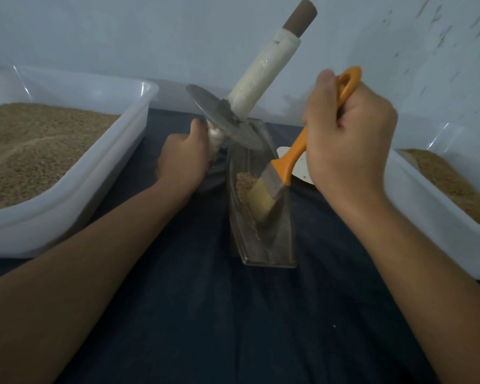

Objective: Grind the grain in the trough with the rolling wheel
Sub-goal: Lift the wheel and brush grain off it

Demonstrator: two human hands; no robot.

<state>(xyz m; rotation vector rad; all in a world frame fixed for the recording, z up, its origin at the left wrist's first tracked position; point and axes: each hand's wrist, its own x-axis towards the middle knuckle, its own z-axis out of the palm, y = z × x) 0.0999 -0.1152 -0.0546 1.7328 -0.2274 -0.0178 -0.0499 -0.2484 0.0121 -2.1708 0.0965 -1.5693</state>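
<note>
Over trough (272, 253): left hand (182, 159) clamped on wrapped axle of rolling wheel (223, 120), right hand (349, 139) clamped on brush (275, 187). Likely heavy, rigid; grip both axle ends.

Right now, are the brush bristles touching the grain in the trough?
Touching: the head view shows the brush bristles pressed into the grain inside the trough.

Two bare forearms and hands

Left hand (182, 159) and right hand (347, 142) wear no gloves, rings, watch or bands; no sleeve shows on either forearm up to the frame edge.
</note>
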